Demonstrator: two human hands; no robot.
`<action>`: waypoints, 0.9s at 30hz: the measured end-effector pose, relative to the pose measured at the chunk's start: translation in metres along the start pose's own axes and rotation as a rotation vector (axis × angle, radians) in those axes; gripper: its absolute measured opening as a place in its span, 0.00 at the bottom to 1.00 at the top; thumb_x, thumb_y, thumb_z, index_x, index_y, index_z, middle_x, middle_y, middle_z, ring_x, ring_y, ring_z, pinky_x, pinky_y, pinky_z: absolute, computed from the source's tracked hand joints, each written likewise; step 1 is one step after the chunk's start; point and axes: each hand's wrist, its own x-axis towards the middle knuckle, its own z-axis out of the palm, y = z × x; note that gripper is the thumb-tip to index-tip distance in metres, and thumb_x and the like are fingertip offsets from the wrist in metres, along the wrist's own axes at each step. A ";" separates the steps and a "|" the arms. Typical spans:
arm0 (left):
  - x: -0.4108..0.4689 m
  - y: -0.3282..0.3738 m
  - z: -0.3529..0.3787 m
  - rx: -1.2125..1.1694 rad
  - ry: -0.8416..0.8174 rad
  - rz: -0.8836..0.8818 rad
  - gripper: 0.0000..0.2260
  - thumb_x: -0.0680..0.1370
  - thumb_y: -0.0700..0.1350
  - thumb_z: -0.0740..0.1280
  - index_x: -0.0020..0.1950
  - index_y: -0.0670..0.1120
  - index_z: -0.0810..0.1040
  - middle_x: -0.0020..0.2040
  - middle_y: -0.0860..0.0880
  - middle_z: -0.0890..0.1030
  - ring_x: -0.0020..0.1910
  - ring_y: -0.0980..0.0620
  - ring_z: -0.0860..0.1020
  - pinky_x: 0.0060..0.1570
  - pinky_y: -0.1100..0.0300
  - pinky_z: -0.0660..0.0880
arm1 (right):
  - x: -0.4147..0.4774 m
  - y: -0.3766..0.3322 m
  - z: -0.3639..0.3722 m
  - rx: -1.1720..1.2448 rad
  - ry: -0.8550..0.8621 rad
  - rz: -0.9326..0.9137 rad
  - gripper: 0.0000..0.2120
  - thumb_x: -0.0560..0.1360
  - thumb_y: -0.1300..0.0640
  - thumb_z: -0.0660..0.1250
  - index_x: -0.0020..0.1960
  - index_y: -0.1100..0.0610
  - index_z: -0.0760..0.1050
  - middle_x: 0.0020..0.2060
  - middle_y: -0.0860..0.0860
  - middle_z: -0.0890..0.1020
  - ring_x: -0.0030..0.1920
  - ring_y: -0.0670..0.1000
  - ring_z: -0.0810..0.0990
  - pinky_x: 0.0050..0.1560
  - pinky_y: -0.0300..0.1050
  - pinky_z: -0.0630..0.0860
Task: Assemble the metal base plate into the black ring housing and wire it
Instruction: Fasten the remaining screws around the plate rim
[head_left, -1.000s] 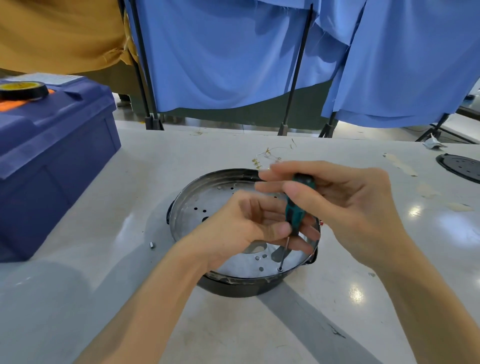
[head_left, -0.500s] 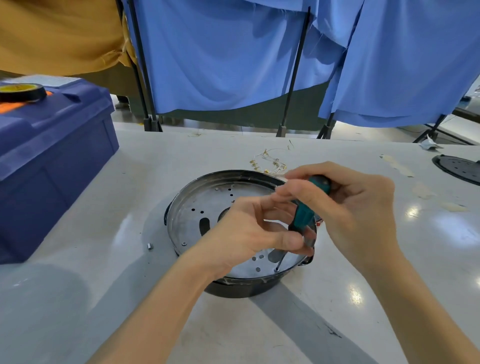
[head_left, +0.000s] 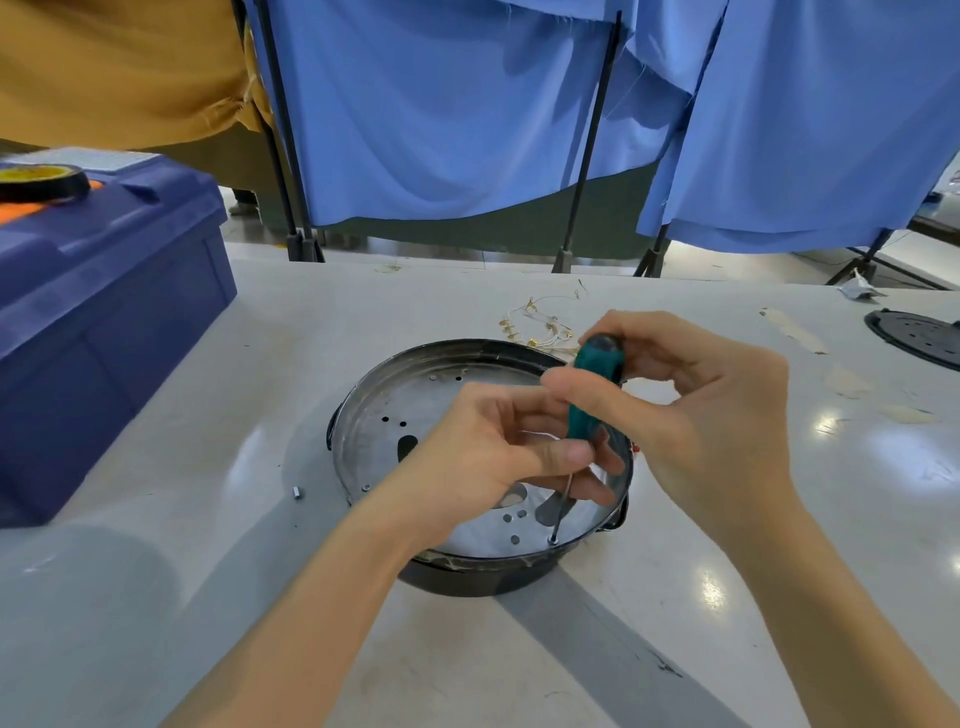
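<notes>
The round metal base plate (head_left: 415, 410), full of small holes, lies inside the black ring housing (head_left: 467, 577) on the white table. A teal-handled screwdriver (head_left: 592, 395) stands nearly upright over the plate's near right edge, its tip on a screw (head_left: 554, 540). My right hand (head_left: 701, 405) grips the handle's top with thumb and fingers. My left hand (head_left: 498, 457) holds the lower handle and shaft between thumb and fingers. A bundle of thin wires with gold terminals (head_left: 540, 327) lies just behind the housing.
A blue toolbox (head_left: 104, 322) with a tape roll (head_left: 41, 182) on its lid stands at the left. A small metal spacer (head_left: 297, 492) lies on the table left of the housing. Another black disc (head_left: 919, 338) sits at the far right. Blue curtains hang behind the table.
My right hand has turned on the screwdriver handle, and the handle leans slightly more upright. The tip stays at the same screw. My left hand keeps steadying the shaft.
</notes>
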 end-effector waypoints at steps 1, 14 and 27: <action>-0.001 0.000 -0.002 -0.002 -0.033 -0.014 0.08 0.76 0.35 0.67 0.53 0.39 0.81 0.46 0.43 0.85 0.44 0.41 0.85 0.50 0.54 0.81 | 0.003 -0.001 -0.004 0.047 -0.051 0.007 0.08 0.69 0.48 0.75 0.47 0.48 0.82 0.40 0.41 0.85 0.43 0.44 0.85 0.48 0.36 0.80; 0.002 -0.005 0.001 0.004 -0.027 -0.045 0.10 0.78 0.31 0.63 0.51 0.42 0.82 0.45 0.44 0.86 0.44 0.43 0.85 0.50 0.57 0.80 | 0.007 -0.005 -0.008 -0.028 0.005 0.039 0.14 0.66 0.43 0.77 0.42 0.53 0.81 0.37 0.45 0.85 0.44 0.46 0.84 0.48 0.38 0.81; 0.001 -0.003 -0.004 -0.065 -0.121 0.007 0.09 0.76 0.36 0.67 0.54 0.42 0.83 0.49 0.40 0.85 0.48 0.39 0.84 0.54 0.52 0.79 | 0.003 -0.008 -0.009 0.040 -0.132 0.008 0.09 0.70 0.46 0.73 0.46 0.50 0.84 0.41 0.44 0.86 0.48 0.45 0.85 0.51 0.34 0.78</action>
